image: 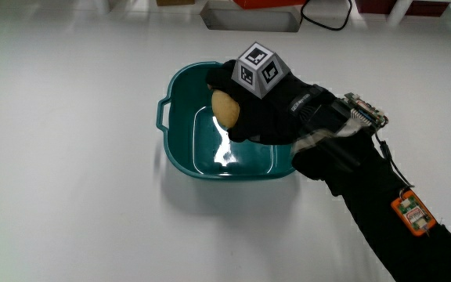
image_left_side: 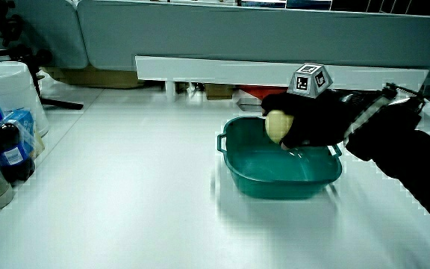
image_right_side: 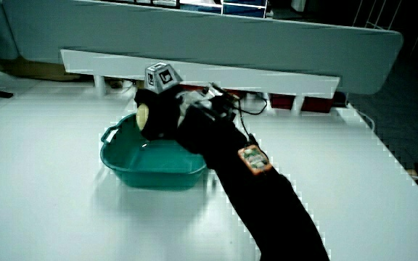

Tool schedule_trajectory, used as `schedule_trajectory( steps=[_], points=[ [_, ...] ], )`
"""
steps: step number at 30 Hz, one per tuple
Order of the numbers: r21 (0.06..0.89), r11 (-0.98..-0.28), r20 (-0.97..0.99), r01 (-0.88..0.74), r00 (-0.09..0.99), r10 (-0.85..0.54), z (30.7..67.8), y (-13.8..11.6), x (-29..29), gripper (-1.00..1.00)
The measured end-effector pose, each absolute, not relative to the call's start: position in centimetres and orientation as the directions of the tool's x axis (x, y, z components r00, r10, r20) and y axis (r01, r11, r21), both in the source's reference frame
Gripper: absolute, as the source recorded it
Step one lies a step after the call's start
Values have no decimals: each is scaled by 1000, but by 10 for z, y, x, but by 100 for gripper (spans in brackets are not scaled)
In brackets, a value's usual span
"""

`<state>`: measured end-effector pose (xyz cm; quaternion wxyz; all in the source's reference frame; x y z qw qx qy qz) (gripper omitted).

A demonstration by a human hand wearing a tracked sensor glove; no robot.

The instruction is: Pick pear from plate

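Gripping one smooth, rounded, pale-yellow pear, the hand hovers over one glossy teal plastic plate, a deep handled basin, on the white bench.

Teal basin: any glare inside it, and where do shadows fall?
Main view: bright glare streaks on the teal basin floor beside the hand holding the pear. In both side views: a soft shadow on the table around the basin's base, only faint glints inside.

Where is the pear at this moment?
The pear is held in the hand, over the teal basin; in a side view it sits above the basin's rim.
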<state>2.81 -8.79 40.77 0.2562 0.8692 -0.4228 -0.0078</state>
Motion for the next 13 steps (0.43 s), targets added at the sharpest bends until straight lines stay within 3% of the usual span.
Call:
schedule_trajectory(
  steps=[4, 8, 13],
  points=[
    [382, -478, 184, -791, 572, -799, 388, -66, 27, 100],
    [399, -447, 201, -801, 552, -809, 384, -47, 30, 100],
    [362, -406, 198, -839, 495, -846, 373, -20, 29, 100]
  ],
)
